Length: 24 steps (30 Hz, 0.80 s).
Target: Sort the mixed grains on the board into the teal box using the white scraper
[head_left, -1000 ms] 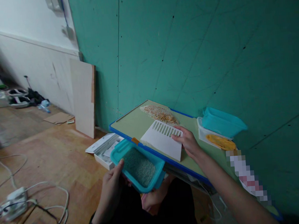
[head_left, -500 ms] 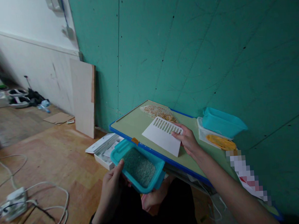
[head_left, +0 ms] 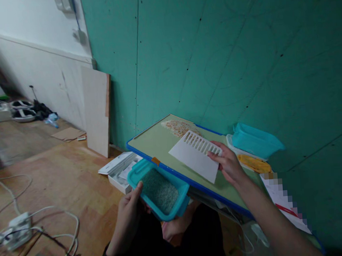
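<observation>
My left hand (head_left: pixel 131 204) is closed on the near rim of a turquoise plastic container (head_left: pixel 181 209), its thumb over the edge. Pale grains (head_left: pixel 164 194) cover the container's bottom, and it sits just below the table's blue front edge. My right hand (head_left: pixel 228 161) pinches a white slotted card (head_left: pixel 195 155) by its right end. The card is tilted above the table (head_left: pixel 151 139), its row of slots toward the wall. Behind the card, a heap of mixed orange and pale grains (head_left: pixel 178 127) lies on the tabletop, partly hidden by it.
At the table's right stands another turquoise container (head_left: pixel 256 139), beside an orange cloth-like item (head_left: pixel 254 163) and papers (head_left: pixel 287 205). An opened white box (head_left: pixel 118 178) is on the floor at left. Cables and a power strip (head_left: pixel 20 230) lie farther left. A green wall (head_left: pixel 212 55) rises behind.
My right hand has moved the white slotted card to the right, away from the container. The left hand and the container stay nearly still.
</observation>
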Each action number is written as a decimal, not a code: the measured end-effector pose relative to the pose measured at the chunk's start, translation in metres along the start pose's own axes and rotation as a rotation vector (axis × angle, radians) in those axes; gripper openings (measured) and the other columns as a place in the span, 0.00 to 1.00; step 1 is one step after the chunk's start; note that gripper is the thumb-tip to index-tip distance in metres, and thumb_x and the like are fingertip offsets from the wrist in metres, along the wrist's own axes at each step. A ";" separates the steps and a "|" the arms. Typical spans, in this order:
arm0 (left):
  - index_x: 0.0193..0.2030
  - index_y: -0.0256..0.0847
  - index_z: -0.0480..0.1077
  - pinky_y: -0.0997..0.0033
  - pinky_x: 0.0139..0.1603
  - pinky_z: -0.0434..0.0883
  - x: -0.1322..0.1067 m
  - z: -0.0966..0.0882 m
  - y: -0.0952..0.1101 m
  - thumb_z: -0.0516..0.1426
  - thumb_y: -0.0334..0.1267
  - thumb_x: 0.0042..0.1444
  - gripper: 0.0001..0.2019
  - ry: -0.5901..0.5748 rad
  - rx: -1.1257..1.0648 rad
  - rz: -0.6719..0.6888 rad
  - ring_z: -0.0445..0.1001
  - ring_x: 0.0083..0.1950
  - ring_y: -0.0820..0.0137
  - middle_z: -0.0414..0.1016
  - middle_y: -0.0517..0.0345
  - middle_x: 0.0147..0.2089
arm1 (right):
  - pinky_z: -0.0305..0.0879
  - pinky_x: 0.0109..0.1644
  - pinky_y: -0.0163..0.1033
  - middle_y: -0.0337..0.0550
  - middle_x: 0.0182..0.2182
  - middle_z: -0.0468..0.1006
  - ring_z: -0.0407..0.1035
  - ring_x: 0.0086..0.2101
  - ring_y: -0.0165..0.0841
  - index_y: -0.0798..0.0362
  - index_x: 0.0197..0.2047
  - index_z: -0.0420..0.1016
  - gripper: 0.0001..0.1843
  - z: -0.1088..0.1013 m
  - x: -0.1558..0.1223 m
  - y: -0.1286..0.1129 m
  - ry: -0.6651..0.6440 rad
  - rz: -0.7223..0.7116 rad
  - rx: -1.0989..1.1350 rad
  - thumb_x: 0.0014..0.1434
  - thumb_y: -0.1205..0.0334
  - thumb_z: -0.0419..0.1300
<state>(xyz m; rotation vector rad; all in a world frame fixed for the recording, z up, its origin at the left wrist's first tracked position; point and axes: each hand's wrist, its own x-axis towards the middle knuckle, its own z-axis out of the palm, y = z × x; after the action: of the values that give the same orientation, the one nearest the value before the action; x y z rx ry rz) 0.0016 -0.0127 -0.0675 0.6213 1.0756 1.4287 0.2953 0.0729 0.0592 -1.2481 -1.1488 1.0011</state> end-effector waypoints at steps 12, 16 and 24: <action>0.13 0.41 0.71 0.72 0.21 0.66 -0.003 0.003 0.004 0.67 0.61 0.51 0.29 0.007 -0.017 -0.024 0.70 0.16 0.70 0.73 0.55 0.14 | 0.72 0.54 0.55 0.49 0.48 0.84 0.77 0.46 0.48 0.48 0.54 0.80 0.29 -0.095 -0.001 0.024 0.205 -0.375 -0.468 0.52 0.44 0.72; 0.13 0.41 0.71 0.73 0.20 0.67 -0.005 0.005 0.007 0.68 0.61 0.49 0.28 0.049 0.000 -0.035 0.70 0.16 0.69 0.73 0.55 0.14 | 0.73 0.51 0.52 0.48 0.46 0.84 0.78 0.44 0.47 0.49 0.54 0.79 0.29 -0.077 0.014 0.029 0.148 -0.378 -0.420 0.52 0.45 0.72; 0.13 0.41 0.71 0.74 0.20 0.67 -0.004 0.003 0.007 0.68 0.62 0.49 0.29 0.015 0.002 -0.042 0.71 0.16 0.70 0.73 0.55 0.14 | 0.73 0.50 0.50 0.47 0.46 0.84 0.77 0.44 0.46 0.49 0.53 0.79 0.24 -0.028 0.021 0.019 0.072 -0.436 -0.423 0.54 0.50 0.70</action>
<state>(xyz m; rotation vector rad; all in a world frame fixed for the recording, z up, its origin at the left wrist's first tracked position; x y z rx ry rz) 0.0018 -0.0148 -0.0594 0.5867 1.0959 1.3982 0.3271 0.0904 0.0428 -1.2665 -1.5438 0.3956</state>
